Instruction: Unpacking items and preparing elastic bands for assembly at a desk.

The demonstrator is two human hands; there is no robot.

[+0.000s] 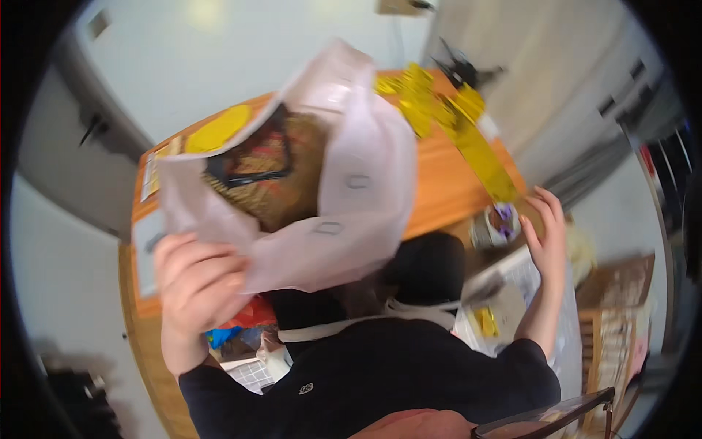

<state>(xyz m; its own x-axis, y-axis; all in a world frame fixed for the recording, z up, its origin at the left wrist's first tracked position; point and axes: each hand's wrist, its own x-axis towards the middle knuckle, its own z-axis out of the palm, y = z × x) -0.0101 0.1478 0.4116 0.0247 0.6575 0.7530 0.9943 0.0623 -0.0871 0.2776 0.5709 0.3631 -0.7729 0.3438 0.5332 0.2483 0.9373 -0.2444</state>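
A pale pink plastic bag [365, 168], slightly blurred, is held up over the table with its mouth tilted toward me. Inside it lies something brown and patterned [292, 168] with red marks and a black edge; its kind cannot be told. My left hand [197, 278] is closed on the bag's near left rim. To the right, my right hand [547, 230] is raised with its fingers apart and nothing in them. Close to its fingertips hang the end of a shiny yellow strip [479, 157] and a small whitish container [493, 227] with purple bits.
The orange-brown wooden table [442, 186] carries a yellow round piece [219, 130] at the far left and crumpled yellow sheeting [415, 95] at the back. A dark object [461, 72] stands behind. A wooden chair or rack [610, 351] is at the right; red plastic [252, 313] lies below the bag.
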